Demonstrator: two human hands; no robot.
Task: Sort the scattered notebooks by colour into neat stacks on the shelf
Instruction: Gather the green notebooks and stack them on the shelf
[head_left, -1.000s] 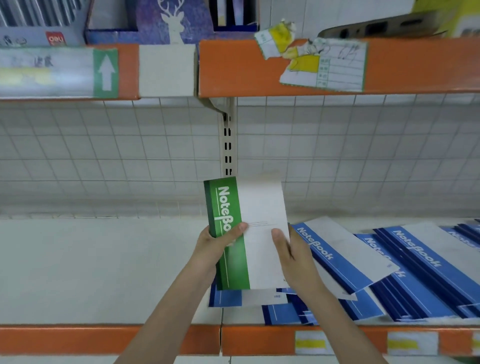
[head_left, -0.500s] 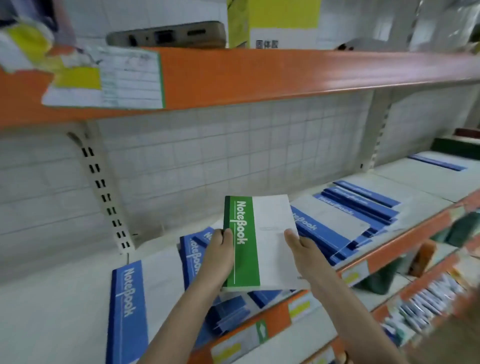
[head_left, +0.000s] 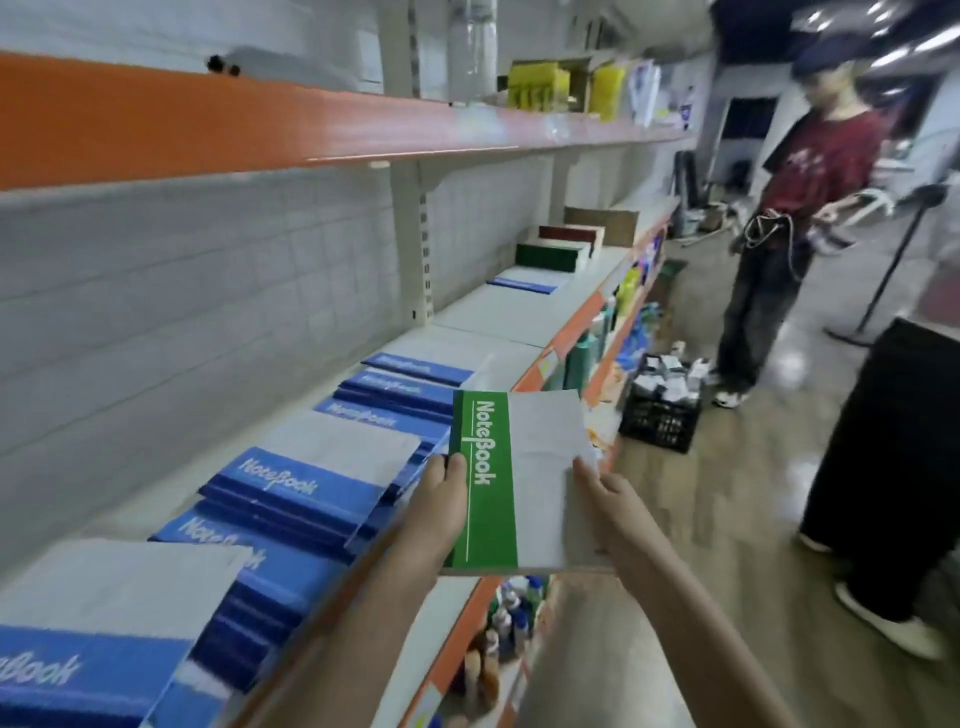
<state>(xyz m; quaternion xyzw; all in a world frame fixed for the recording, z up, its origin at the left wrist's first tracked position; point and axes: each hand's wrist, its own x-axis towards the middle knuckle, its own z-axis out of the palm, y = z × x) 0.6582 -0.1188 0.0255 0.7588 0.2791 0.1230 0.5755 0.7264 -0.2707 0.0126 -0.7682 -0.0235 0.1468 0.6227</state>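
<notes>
I hold a green-and-white notebook flat in front of me, out over the shelf's front edge. My left hand grips its green spine side, thumb on top. My right hand grips its white right edge. Several blue-and-white notebooks lie scattered and overlapping on the white shelf to my left. Farther along the shelf lies a neat blue stack, then a dark green stack and a dark red stack.
An orange-edged upper shelf hangs overhead. Lower shelves hold bottles. A black crate sits on the aisle floor. A person in a red shirt stands down the aisle; a person in black trousers stands close on the right.
My view has swung right along the shelf toward the aisle. Both hands keep hold of the green notebook, which has moved right, away from the scattered blue ones.
</notes>
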